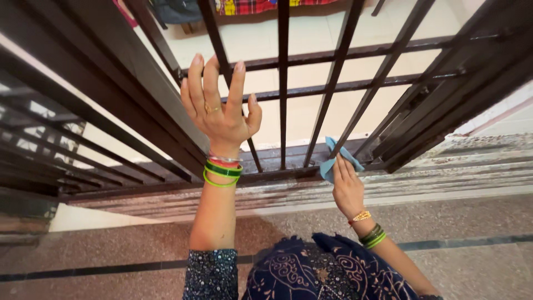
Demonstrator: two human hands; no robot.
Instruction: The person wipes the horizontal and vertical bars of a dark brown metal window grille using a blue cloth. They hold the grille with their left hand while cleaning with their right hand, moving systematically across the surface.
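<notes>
No packages, labels, signs or screens were visible in the head view; none stood anywhere within the frame.

The blue cloth is showing only in part — the right hand is covering its lower end, and the fingers are hiding how it is folded. The left hand's palm is facing away, so its contact with the dark metal grille is not showing. The grille's bars are running off the top edge, and the checked fabric behind them is being cut off there too.
</notes>
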